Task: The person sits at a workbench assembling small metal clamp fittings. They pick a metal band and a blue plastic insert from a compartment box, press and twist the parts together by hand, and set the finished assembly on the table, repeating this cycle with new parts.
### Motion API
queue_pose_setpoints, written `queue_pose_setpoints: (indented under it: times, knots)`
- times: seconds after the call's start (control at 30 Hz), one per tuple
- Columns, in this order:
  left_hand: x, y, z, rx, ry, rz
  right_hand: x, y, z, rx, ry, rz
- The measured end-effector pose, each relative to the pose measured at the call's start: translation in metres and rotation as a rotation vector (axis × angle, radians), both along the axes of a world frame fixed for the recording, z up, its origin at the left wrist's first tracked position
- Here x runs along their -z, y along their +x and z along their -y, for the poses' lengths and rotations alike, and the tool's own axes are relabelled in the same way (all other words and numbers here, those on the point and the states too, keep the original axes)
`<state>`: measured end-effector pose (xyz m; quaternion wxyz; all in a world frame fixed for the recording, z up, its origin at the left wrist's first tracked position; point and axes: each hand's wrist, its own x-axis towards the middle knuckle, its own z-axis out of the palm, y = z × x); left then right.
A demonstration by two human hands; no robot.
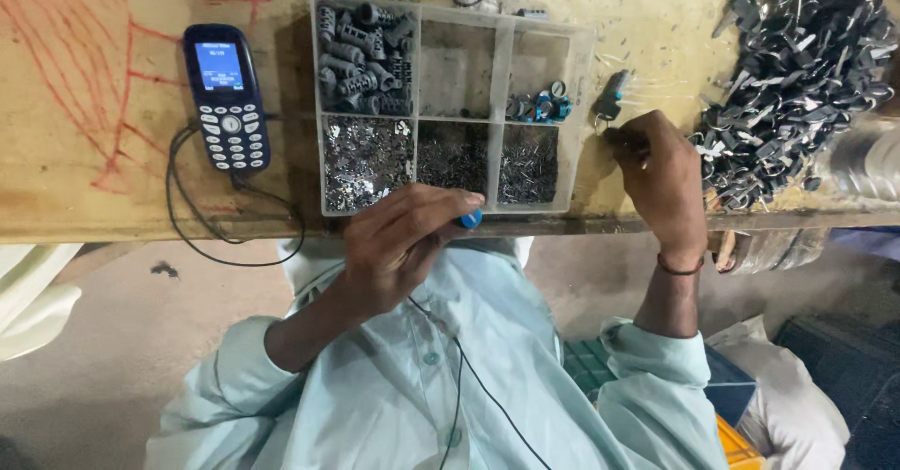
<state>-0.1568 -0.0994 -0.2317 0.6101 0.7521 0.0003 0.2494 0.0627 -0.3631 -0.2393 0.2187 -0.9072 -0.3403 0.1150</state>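
1. Both hands are curled shut: my left hand (398, 245) pinches a small blue part (471, 219), and my right hand (661, 184) grips a small dark piece (611, 95).
2. Compartment tray (504, 76) sits at 12 o'clock on the worktop (94, 151); the phone (226, 95) lies at 10 o'clock.

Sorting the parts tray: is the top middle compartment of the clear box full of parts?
No, the top middle compartment of the clear box looks nearly bare, unlike the filled ones around it.

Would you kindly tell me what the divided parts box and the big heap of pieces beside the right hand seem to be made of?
Parts box: apparently clear plastic; translucent, cloudy walls let the bench show through. Heap of pieces: probably metal, dark grey with bright glints on the edges; coating cannot be told.
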Motion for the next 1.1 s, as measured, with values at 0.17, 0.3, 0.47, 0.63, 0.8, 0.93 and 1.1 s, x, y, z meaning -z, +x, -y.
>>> queue_pose_setpoints:
  times: [0.17, 0.3, 0.47, 0.63, 0.8, 0.93, 1.1]
  knots:
    - [0.001, -0.001, 0.001, 0.012, 0.013, -0.001, -0.009, 0.001, 0.003, 0.245, 0.377, -0.397]
    - [0.001, 0.002, 0.006, 0.015, 0.046, -0.008, -0.032, -0.033, -0.034, 0.369, 1.003, -0.726]
    - [-0.002, 0.003, 0.01, -0.017, 0.151, -0.024, -0.001, -0.118, -0.078, 0.274, 0.911, -0.29]
    - [0.0, -0.007, 0.008, -0.055, 0.158, -0.023, 0.001, -0.122, -0.079, -0.121, 0.67, -0.06]
    - [-0.003, -0.013, 0.019, -0.078, -0.117, -0.127, -0.004, -0.12, -0.076, -0.258, 0.744, 0.017]
    - [-0.009, -0.01, 0.019, -0.046, -0.497, -0.351, -0.019, -0.12, -0.077, -0.304, 0.366, -0.101]
    - [-0.012, -0.012, 0.002, 0.116, -0.274, -0.254, -0.102, -0.066, -0.107, -0.593, 0.078, -0.472]
